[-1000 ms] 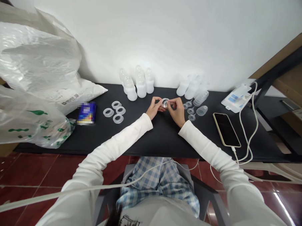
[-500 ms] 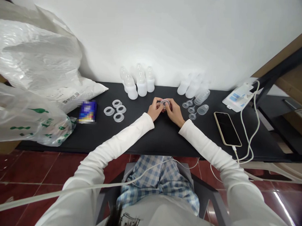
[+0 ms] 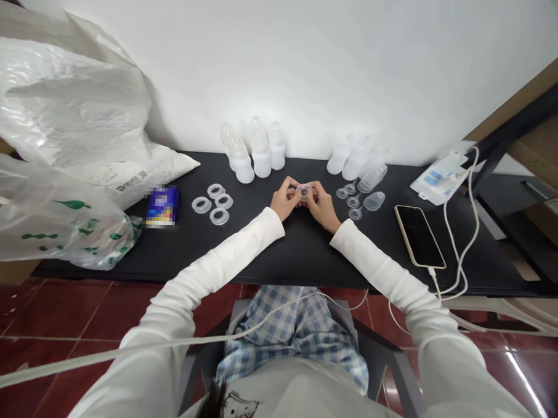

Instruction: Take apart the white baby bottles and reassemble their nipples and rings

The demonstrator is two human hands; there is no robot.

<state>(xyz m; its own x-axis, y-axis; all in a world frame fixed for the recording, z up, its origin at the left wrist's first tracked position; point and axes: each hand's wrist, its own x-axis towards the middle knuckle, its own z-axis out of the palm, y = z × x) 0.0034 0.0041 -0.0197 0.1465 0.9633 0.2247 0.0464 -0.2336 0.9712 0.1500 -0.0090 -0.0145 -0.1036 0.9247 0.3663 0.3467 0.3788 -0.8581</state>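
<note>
My left hand (image 3: pixel 285 199) and my right hand (image 3: pixel 323 208) meet above the black table, both closed around a translucent bottle ring (image 3: pixel 304 188). Fingers from each side grip its edge, and thumbs press near its middle; whether a small part sits inside it I cannot tell. To the left lie several loose translucent rings (image 3: pixel 219 216). Just right of my right hand are several small clear round pieces with narrow tabs (image 3: pixel 355 213) and clear dome-shaped caps (image 3: pixel 374 201).
White bottles with clear domed tops (image 3: pixel 261 162) stand by the wall, and more white bottles (image 3: pixel 339 159) stand right of them. A phone (image 3: pixel 420 237) on a cable lies right, near a white power strip (image 3: pixel 440 177). Plastic bags (image 3: pixel 66 107) and a blue packet (image 3: pixel 161 206) are left.
The ring has been tilted between my fingers, and my left hand has shifted slightly left. Both hands keep their grip; the other things stay put.
</note>
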